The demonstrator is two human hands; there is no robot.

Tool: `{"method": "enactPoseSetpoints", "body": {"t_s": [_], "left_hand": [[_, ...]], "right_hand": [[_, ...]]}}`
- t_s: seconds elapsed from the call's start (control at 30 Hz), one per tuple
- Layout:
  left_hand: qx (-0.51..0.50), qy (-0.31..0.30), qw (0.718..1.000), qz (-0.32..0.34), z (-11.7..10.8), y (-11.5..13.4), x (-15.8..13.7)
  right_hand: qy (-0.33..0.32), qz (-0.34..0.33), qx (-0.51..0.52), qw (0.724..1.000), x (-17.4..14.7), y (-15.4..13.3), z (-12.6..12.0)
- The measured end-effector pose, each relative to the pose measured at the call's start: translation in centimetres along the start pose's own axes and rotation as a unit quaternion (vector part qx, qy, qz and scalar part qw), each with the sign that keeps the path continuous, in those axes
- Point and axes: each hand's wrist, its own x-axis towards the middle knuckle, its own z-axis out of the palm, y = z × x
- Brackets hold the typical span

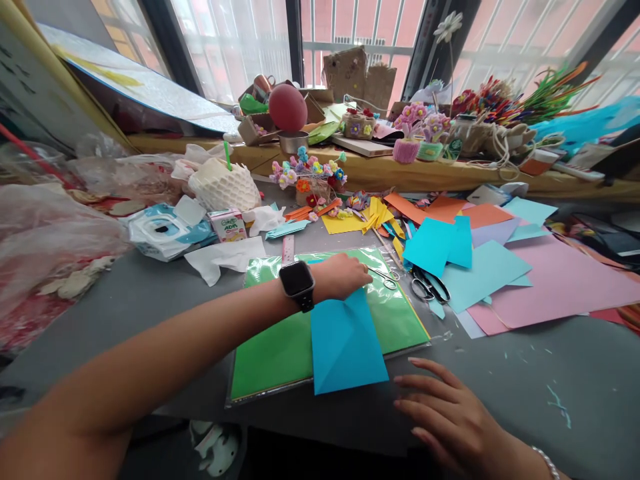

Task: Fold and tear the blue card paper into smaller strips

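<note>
So, clock face centred on the blue sheet (347, 353): smooth, flat paper, squarish, with what look like diagonal creases. It's lying on a glossy clear-sleeved pack of green paper (273, 357), near corners poking past the pack's edge, all on a matte grey table (520, 380).

Left hand (345, 277) is up at 12, fingers curled in over the far part of the sheet. Can't tell if they're pinching anything; the small metal scissors (390, 283) sit right by the fingertips at 1. Right hand (445, 410) is at 4, just beside the sheet's near corner, fingers loosely spread, holding nothing.

Black-handled scissors (424, 289) with chunky loops are at 2, and a big flat pink sheet (565, 287) is between 2 and 3. Crinkly plastic wipes pack (167, 233) at 10, bumpy white foam netting (223, 185) near 11, fuzzy little pompom-ish flowers (307, 170) around 12, further back.
</note>
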Motion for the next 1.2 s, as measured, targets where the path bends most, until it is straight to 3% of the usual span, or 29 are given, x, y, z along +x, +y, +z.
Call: {"method": "enactPoseSetpoints", "body": {"t_s": [0.13, 0.27, 0.37, 0.47, 0.57, 0.77, 0.97, 1.2], "left_hand": [[0.055, -0.109, 0.992, 0.024, -1.5, 0.5, 2.2], [0.050, -0.142, 0.988, 0.033, -1.9, 0.0, 3.4], [-0.026, -0.121, 0.992, 0.008, -2.0, -0.8, 3.1], [-0.108, -0.056, 0.992, -0.045, -2.1, -1.5, 2.0], [-0.160, 0.006, 0.985, -0.059, -2.5, -1.6, 0.9], [-0.246, 0.062, 0.963, -0.088, -2.7, -0.8, -1.4], [-0.328, 0.069, 0.931, -0.145, -2.4, -0.9, -3.8], [-0.411, 0.040, 0.883, -0.225, -1.0, -2.6, -6.7]], "right_hand": [[0.027, 0.036, 0.013, 0.999, 0.6, 0.8, -0.5], [0.047, 0.102, 0.003, 0.994, 1.8, 2.4, -0.5], [0.093, 0.198, 0.001, 0.976, 3.5, 4.2, -0.3], [0.063, 0.285, 0.027, 0.956, 5.9, 6.2, -0.5], [-0.008, 0.318, 0.119, 0.940, 8.4, 7.6, -1.1], [-0.091, 0.309, 0.200, 0.925, 11.5, 7.9, -2.1], [-0.139, 0.307, 0.220, 0.916, 11.2, 8.2, -2.8], [-0.153, 0.361, 0.187, 0.901, 7.6, 10.7, -4.4]]}}
